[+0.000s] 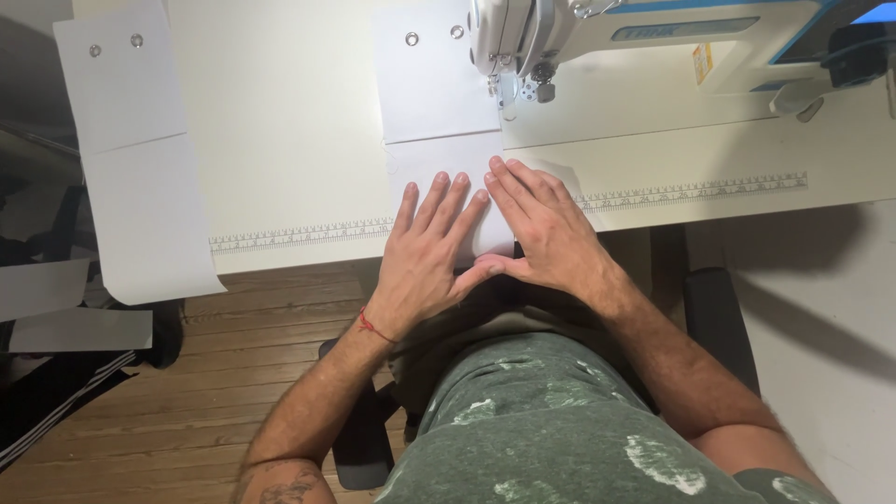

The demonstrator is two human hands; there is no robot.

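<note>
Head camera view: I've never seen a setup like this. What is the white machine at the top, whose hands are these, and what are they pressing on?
There is one picture, taken from a camera on the person's head, looking down over their lap at a white work table. The big white machine at the top is a sewing machine, with its needle area on its left end. Both hands belong to the wearer. The left hand, with a thin red string at the wrist, and the right hand lie flat, side by side, thumbs touching, pressing a white flat sheet that reaches up under the needle area. They grip nothing. That sheet has two metal eyelets near its far edge. A second white sheet with eyelets hangs over the table's left edge. A printed ruler strip runs along the table's front.
</note>
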